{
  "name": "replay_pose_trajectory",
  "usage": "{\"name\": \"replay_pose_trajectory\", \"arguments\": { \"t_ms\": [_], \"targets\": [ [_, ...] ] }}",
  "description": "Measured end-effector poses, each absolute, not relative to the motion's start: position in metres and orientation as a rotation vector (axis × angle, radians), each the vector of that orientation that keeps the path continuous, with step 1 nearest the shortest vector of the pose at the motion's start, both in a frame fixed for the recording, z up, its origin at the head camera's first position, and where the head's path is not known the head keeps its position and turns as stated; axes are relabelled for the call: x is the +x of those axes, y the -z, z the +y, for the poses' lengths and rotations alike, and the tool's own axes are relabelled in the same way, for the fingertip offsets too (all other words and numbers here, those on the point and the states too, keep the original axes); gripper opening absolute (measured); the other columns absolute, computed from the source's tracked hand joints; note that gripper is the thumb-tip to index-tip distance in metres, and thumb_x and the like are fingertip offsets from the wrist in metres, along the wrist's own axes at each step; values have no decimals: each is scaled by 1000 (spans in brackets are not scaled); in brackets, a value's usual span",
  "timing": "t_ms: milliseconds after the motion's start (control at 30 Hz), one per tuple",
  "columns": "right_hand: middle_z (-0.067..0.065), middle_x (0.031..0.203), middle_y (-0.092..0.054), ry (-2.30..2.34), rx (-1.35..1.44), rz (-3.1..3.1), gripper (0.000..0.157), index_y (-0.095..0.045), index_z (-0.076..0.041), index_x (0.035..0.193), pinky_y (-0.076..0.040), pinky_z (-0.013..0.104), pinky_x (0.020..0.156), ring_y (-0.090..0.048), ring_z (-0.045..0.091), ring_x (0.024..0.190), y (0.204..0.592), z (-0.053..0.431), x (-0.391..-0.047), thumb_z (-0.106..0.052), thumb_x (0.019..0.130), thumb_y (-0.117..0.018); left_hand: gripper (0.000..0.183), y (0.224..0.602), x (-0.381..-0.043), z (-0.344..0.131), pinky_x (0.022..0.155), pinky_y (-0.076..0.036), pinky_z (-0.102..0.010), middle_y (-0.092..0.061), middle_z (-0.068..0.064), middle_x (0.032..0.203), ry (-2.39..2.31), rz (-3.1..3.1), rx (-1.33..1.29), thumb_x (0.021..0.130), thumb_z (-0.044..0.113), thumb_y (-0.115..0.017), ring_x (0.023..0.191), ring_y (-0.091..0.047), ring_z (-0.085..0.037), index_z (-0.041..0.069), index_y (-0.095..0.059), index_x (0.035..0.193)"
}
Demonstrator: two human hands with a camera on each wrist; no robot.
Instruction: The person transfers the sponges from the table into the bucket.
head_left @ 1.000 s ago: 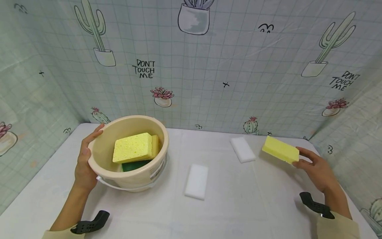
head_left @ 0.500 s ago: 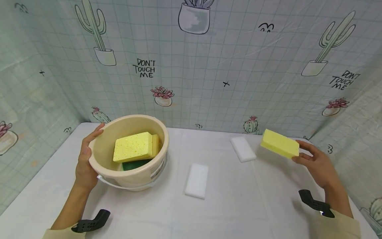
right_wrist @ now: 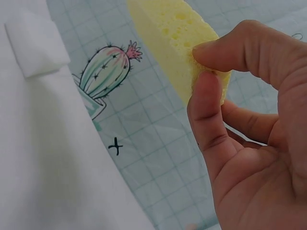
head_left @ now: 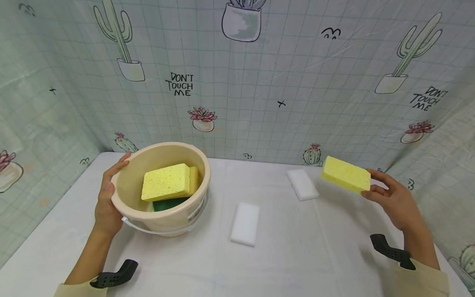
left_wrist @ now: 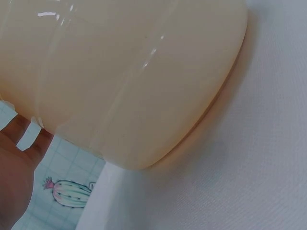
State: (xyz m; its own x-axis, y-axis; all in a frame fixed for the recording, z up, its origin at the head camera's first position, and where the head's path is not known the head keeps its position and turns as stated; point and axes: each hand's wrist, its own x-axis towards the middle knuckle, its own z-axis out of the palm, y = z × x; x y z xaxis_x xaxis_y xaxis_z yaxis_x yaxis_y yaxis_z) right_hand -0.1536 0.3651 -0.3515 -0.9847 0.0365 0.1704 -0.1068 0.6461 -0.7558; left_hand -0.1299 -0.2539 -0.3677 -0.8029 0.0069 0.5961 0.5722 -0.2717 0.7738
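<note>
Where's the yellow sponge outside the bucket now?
In the head view, the yellow sponge is on the right, raised off the table, pinched by the right hand, just right of the farther white block.

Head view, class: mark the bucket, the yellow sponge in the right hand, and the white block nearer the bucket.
Bucket (head_left: 163, 158), head view, inner back wall.
Held sponge (head_left: 346, 174), head view, middle of broad face.
Nearer white block (head_left: 245, 224), head view, middle of top.

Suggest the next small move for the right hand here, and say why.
I'd probably carry the held yellow sponge leftward toward the bucket. The right hand pinches it at one end, raised above the table, while the left hand holds the bucket, where another yellow sponge already lies.
</note>
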Motion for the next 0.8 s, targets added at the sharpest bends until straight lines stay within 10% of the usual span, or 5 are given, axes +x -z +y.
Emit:
{"name": "replay_pose_trajectory", "arguments": {
  "t_ms": [800],
  "targets": [
    [1,122,-40,-1375,231,-2659,61,-36,-15,135,-46,12,68,-56,1,86,335,329,-164,-16,82,-65,48,367,-129,-254,104,-19,-26,-11,-11,146,2110,-1643,-679,92,28,-32,132,-9,-23,3,-32,133]
  ]
}}
